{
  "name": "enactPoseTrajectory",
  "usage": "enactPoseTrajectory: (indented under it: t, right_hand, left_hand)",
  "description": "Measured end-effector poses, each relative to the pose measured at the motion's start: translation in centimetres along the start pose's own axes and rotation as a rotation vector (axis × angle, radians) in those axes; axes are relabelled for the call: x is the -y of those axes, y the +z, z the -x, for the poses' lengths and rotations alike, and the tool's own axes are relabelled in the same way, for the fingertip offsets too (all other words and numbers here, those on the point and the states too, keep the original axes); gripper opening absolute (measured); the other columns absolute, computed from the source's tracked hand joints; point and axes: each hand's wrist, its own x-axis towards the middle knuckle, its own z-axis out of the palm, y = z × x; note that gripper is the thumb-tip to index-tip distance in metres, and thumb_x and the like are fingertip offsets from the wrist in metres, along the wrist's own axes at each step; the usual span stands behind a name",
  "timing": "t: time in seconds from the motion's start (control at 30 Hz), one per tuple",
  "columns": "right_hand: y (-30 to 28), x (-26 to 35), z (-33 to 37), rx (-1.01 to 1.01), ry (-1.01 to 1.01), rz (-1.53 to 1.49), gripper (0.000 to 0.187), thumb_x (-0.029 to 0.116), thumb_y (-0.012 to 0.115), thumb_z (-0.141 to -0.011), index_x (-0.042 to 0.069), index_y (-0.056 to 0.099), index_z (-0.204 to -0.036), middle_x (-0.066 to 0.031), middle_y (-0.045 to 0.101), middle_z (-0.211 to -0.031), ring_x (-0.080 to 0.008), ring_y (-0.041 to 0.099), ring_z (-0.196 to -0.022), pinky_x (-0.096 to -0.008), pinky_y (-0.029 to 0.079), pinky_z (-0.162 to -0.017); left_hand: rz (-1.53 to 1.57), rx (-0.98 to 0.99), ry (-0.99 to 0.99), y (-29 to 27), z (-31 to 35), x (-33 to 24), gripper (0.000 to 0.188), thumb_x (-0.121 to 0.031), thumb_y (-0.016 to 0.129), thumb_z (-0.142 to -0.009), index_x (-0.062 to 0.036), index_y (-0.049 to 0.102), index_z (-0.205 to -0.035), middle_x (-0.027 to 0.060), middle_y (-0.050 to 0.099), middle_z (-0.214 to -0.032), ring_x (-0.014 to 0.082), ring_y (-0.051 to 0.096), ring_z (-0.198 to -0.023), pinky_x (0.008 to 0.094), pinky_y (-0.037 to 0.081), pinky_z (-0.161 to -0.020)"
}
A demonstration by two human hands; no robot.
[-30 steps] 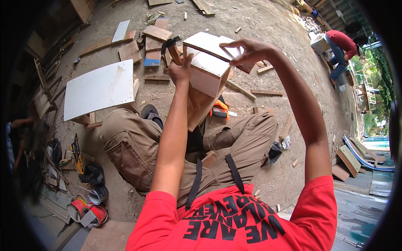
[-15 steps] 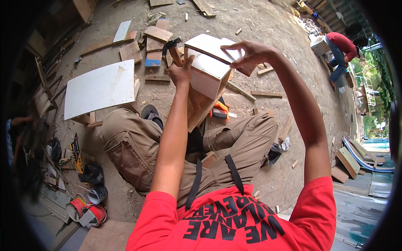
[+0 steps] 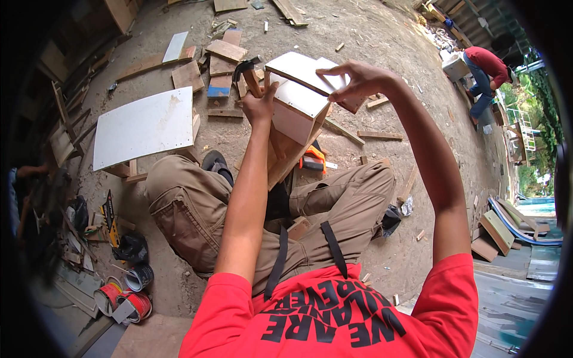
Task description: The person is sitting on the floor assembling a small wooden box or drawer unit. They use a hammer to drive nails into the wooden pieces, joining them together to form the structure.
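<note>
In front of me stands a wooden box with white-faced panels (image 3: pixel 293 119), tilted between my legs. My left hand (image 3: pixel 259 107) is closed round the handle of a claw hammer (image 3: pixel 254 82), with its thumb up beside the box's left edge. A white board (image 3: pixel 293 67) lies across the box's far top side. My right hand (image 3: pixel 361 80) pinches that board near its right end, thumb below and fingers above. A dark gap shows between the board and the nearer white panel. An orange-handled saw (image 3: pixel 313 160) lies on the ground just behind the box.
A low white-topped wooden piece (image 3: pixel 143 128) stands to my left. Wood offcuts (image 3: pixel 224 53) are scattered beyond the box. Paint cans (image 3: pixel 134 305) and a black bag (image 3: pixel 130 247) sit at lower left. Another person (image 3: pixel 486 74) bends over at far right.
Almost nothing differs. The box, board and both hands have shifted very slightly to the right, and the hammer head sits a little differently.
</note>
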Motion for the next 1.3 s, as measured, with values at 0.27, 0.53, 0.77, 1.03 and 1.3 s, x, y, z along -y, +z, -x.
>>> enactPoseTrajectory:
  t: [0.27, 0.53, 0.77, 1.03, 1.3]
  right_hand:
    - [0.3, 0.2, 0.9, -0.038, -0.044, 0.012, 0.088, 0.057, 0.078, -0.072, 0.028, 0.046, -0.149, -0.0146, 0.071, -0.099, -0.0225, 0.069, -0.085, -0.0360, 0.054, -0.074]
    - [0.2, 0.4, 0.9, 0.028, 0.021, 0.008, 0.092, 0.063, 0.080, -0.068, 0.031, 0.047, -0.147, -0.0115, 0.066, -0.129, -0.0246, 0.067, -0.102, -0.0415, 0.053, -0.090]
    - [0.8, 0.0, 1.2, -0.035, -0.069, -0.005, 0.090, 0.053, 0.079, -0.072, 0.022, 0.045, -0.149, -0.0156, 0.071, -0.096, -0.0231, 0.071, -0.085, -0.0366, 0.057, -0.075]
    - [1.6, 0.3, 1.7, -0.027, -0.021, -0.070, 0.094, 0.064, 0.079, -0.069, 0.026, 0.046, -0.148, -0.0130, 0.061, -0.135, -0.0288, 0.063, -0.113, -0.0425, 0.050, -0.097]
    - [1.4, 6.8, 4.3, -0.016, 0.049, -0.005, 0.095, 0.070, 0.069, -0.078, 0.013, 0.044, -0.149, -0.0243, 0.071, -0.103, -0.0309, 0.070, -0.092, -0.0414, 0.053, -0.080]
  left_hand:
    - [0.012, 0.021, -0.029, 0.0, 0.1, 0.4, 0.061, -0.056, 0.087, -0.067, 0.0003, 0.072, -0.086, 0.0078, 0.070, -0.072, 0.0192, 0.068, -0.069, 0.0338, 0.052, -0.065]
    - [0.025, 0.015, -0.042, -0.3, 0.5, 0.3, 0.061, -0.056, 0.087, -0.067, 0.0002, 0.072, -0.087, 0.0066, 0.069, -0.072, 0.0175, 0.066, -0.065, 0.0328, 0.052, -0.062]
    - [0.045, 0.032, -0.053, -0.5, 0.6, 0.0, 0.055, -0.050, 0.089, -0.068, -0.0001, 0.070, -0.085, 0.0042, 0.066, -0.068, 0.0147, 0.063, -0.060, 0.0309, 0.050, -0.057]
    - [0.074, 0.035, -0.060, -0.7, 1.1, -0.6, 0.054, -0.049, 0.088, -0.069, 0.0000, 0.070, -0.085, 0.0032, 0.065, -0.067, 0.0134, 0.061, -0.056, 0.0295, 0.047, -0.052]
    - [0.055, 0.032, -0.031, -1.1, 0.6, 0.3, 0.052, -0.049, 0.087, -0.071, -0.0011, 0.070, -0.084, 0.0030, 0.066, -0.068, 0.0137, 0.062, -0.061, 0.0306, 0.049, -0.058]
